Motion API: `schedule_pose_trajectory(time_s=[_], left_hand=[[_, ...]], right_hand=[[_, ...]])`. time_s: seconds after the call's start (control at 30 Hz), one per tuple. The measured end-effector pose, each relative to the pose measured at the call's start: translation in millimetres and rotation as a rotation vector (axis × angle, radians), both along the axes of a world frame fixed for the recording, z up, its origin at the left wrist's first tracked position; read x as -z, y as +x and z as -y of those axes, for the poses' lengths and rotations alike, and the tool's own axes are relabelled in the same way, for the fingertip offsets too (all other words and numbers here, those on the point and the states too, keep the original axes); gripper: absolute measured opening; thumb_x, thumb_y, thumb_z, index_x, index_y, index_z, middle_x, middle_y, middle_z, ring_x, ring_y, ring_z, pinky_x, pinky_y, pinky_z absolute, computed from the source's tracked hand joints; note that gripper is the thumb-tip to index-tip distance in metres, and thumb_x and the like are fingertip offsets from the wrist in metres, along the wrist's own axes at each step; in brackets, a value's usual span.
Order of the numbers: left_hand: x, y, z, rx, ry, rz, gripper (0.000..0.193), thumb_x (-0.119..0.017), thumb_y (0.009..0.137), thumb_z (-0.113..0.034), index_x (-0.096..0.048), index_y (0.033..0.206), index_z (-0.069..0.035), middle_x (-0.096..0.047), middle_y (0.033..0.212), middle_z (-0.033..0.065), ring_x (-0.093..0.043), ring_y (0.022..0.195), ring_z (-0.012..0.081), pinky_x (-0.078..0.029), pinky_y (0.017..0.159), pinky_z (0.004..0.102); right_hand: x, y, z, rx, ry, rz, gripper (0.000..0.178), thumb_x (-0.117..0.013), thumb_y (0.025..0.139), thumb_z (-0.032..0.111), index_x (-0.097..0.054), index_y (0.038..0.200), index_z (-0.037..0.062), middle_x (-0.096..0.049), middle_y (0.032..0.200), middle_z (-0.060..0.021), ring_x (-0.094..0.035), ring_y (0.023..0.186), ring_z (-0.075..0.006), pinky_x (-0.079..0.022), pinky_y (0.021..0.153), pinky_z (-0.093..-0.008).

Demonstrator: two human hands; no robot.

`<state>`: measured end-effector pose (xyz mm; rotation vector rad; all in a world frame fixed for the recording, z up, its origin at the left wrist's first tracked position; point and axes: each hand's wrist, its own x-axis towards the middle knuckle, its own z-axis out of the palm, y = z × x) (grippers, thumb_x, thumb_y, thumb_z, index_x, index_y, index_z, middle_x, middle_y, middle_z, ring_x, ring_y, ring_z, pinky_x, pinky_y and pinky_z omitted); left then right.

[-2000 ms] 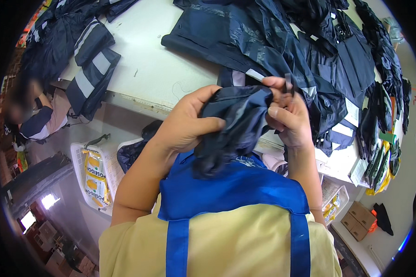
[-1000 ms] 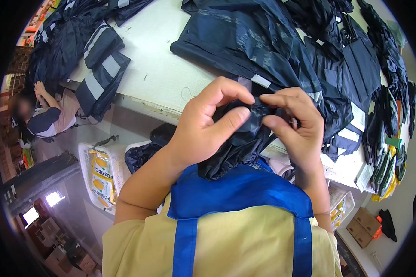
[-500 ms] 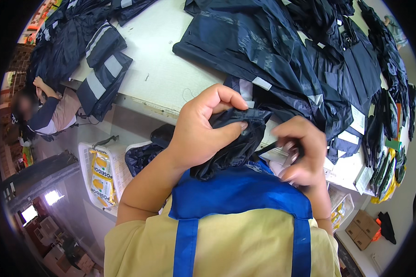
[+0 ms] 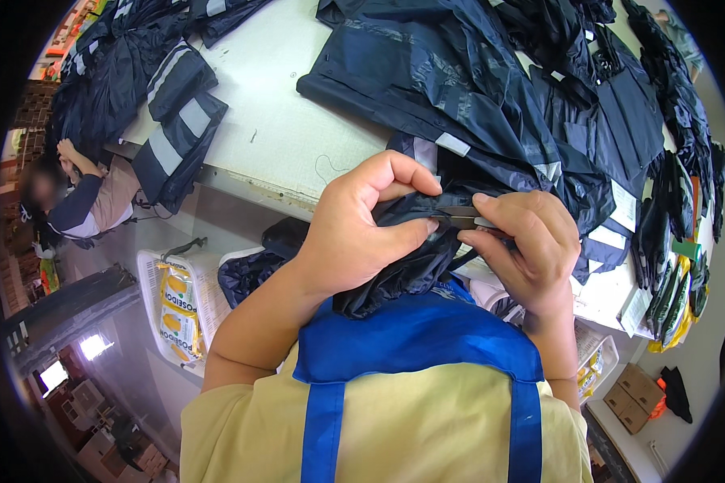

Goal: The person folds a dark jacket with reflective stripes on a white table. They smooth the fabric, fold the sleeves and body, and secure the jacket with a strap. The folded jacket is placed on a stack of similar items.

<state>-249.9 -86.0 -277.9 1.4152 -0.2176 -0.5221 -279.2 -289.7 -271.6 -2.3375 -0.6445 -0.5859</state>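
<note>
My left hand [image 4: 350,229] pinches the edge of a dark garment [image 4: 407,270] between thumb and fingers, its loose folds hanging down toward my blue apron [image 4: 415,346]. Thin metal thread snips [image 4: 459,216] are gripped in my right hand [image 4: 536,245], between the thumb and bent fingers. The tips of the snips meet the pinched fabric edge near my left fingertips. Whether the blades are apart there is too small to tell. The handle end of the snips is hidden by my right hand.
Dark jackets with reflective strips [image 4: 435,80] lie across the white table [image 4: 258,113]. Below its edge stands a white basket [image 4: 149,298] with yellow packets. A person [image 4: 80,193] is at the far left. Cardboard boxes [image 4: 635,397] sit at the lower right.
My right hand has moved left and up, bringing the snips to the fabric at my left fingertips. My left hand keeps its pinch on the garment.
</note>
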Motion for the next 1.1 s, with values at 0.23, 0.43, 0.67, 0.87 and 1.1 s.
schedule_pose_trajectory(time_s=[0.23, 0.43, 0.67, 0.87, 1.1], left_hand=[[0.5, 2.8, -0.4, 0.014, 0.003, -0.039, 0.031, -0.066, 0.076, 0.009, -0.053, 0.103, 0.000, -0.062, 0.097, 0.0059, -0.058, 0.093, 0.0084, -0.045, 0.084, 0.0227], [1.4, 1.3, -2.8, -0.019, -0.025, -0.044, 0.029, -0.066, 0.075, 0.009, -0.053, 0.099, -0.002, -0.061, 0.095, 0.0058, -0.058, 0.091, 0.0095, -0.045, 0.084, 0.0231], [1.8, -1.1, -2.7, -0.024, -0.017, 0.006, 0.028, -0.066, 0.074, 0.009, -0.053, 0.095, -0.003, -0.060, 0.094, 0.0060, -0.059, 0.094, 0.0119, -0.045, 0.086, 0.0250], [2.6, -3.9, -2.9, -0.031, 0.005, 0.021, 0.027, -0.065, 0.075, 0.010, -0.053, 0.095, -0.003, -0.061, 0.093, 0.0063, -0.060, 0.093, 0.0118, -0.046, 0.086, 0.0251], [3.7, -4.7, -4.1, -0.028, 0.010, 0.014, 0.027, -0.065, 0.075, 0.010, -0.053, 0.094, -0.003, -0.062, 0.094, 0.0072, -0.060, 0.092, 0.0113, -0.046, 0.086, 0.0251]], right_hand=[[7.5, -0.6, 7.0, -0.068, 0.201, -0.073, 0.027, -0.080, 0.067, 0.014, -0.067, 0.087, 0.0024, -0.064, 0.074, -0.0074, -0.059, 0.060, -0.0185, -0.043, 0.054, -0.0298], [17.6, -10.3, 20.0, 0.056, 0.843, -0.567, 0.032, -0.078, 0.073, 0.013, -0.065, 0.098, -0.0032, -0.058, 0.078, -0.0023, -0.052, 0.072, -0.0075, -0.040, 0.065, -0.0200], [12.7, -7.8, 17.2, 0.003, 0.502, -0.633, 0.028, -0.080, 0.070, 0.011, -0.069, 0.093, -0.0015, -0.062, 0.077, -0.0036, -0.055, 0.065, -0.0073, -0.041, 0.057, -0.0199], [11.6, -8.2, 10.8, 0.003, 0.492, -0.633, 0.025, -0.080, 0.070, 0.010, -0.069, 0.091, -0.0007, -0.063, 0.076, -0.0049, -0.055, 0.064, -0.0077, -0.042, 0.056, -0.0200], [13.3, -13.9, 13.3, 0.032, 0.692, -0.686, 0.025, -0.080, 0.071, 0.010, -0.068, 0.089, -0.0021, -0.064, 0.078, -0.0060, -0.060, 0.070, -0.0087, -0.045, 0.061, -0.0198]])
